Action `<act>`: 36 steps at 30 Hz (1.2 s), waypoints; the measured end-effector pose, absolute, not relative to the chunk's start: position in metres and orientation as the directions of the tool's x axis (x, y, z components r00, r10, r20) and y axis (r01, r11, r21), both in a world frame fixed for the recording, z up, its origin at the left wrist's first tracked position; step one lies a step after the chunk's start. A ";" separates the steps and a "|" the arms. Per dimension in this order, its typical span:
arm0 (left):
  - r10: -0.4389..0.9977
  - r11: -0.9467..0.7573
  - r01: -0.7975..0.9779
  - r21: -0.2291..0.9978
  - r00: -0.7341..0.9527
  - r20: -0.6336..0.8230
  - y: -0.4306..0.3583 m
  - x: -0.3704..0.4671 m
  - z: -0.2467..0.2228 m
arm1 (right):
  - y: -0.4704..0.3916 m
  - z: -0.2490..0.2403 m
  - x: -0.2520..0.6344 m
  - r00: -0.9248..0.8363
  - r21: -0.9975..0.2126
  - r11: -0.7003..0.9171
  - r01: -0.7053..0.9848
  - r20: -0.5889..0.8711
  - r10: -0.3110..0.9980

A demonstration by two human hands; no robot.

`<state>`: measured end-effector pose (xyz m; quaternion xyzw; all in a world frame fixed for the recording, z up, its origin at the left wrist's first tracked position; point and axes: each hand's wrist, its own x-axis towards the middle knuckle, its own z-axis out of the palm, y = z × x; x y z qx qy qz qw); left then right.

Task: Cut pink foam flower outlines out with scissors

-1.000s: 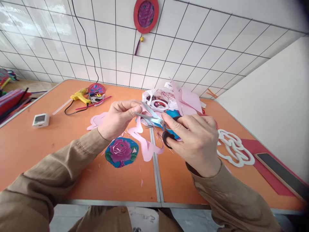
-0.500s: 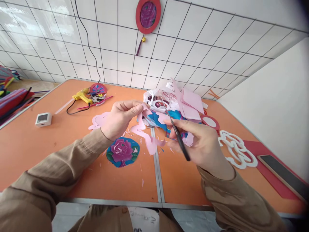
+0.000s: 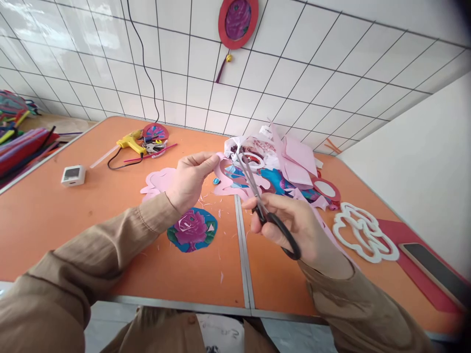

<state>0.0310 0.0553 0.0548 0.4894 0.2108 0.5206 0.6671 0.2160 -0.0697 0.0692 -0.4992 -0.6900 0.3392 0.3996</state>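
Honestly, with left-hand fingers (image 3: 210, 163) pinching the pink cutout (image 3: 222, 185) just left of the scissors (image 3: 260, 210) gripped in the right hand (image 3: 290, 220), best keep it taut and turn it gradually, though blade gap's tough to judge.

A single camera, worn on the person's head, gave the view. It looked forward and down from above the near edge of the table (image 3: 200, 279), so that the wearer's brown jacket (image 3: 172, 338) showed along the bottom. The left hand (image 3: 193, 180) and right hand (image 3: 289, 220) appeared close by, near the middle, with the sleeves (image 3: 110, 245) running in from the lower corners. The wide field reached past the table's far edge to the tiled wall (image 3: 172, 63), and took in a white surface (image 3: 423, 157) at the right.
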 end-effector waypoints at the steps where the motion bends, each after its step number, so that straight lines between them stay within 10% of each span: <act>1: 0.902 -0.021 -0.492 0.870 0.367 0.228 0.055 0.031 0.055 | -0.072 0.073 0.218 -0.172 -0.856 0.265 0.444 0.209 0.963; 10: 0.940 -0.213 -0.491 0.845 0.133 0.314 0.080 0.019 0.065 | -0.072 0.052 0.208 -0.298 -0.351 0.214 0.912 -0.205 0.932; 16: 0.938 -0.224 -0.497 0.838 0.123 0.324 0.083 0.017 0.067 | -0.063 0.027 0.205 -0.334 -0.048 0.331 0.942 -0.214 0.918; 25: 0.918 -0.131 -0.486 0.864 0.269 0.291 0.068 0.026 0.060 | -0.063 0.047 0.223 -0.471 -0.360 0.377 0.854 -0.224 0.853; 29: 0.896 -0.117 -0.457 0.882 0.335 0.292 0.060 0.029 0.057 | -0.079 0.086 0.227 -0.611 -0.464 0.586 0.665 0.113 0.783; 33: 0.875 -0.071 -0.438 0.896 0.404 0.267 0.050 0.031 0.057 | -0.069 0.106 0.208 -0.168 -0.278 0.535 0.798 0.749 0.641; 36: 0.864 -0.038 -0.413 0.910 0.443 0.238 0.043 0.033 0.057 | -0.042 0.099 0.194 -0.200 -0.146 0.497 0.856 0.791 0.578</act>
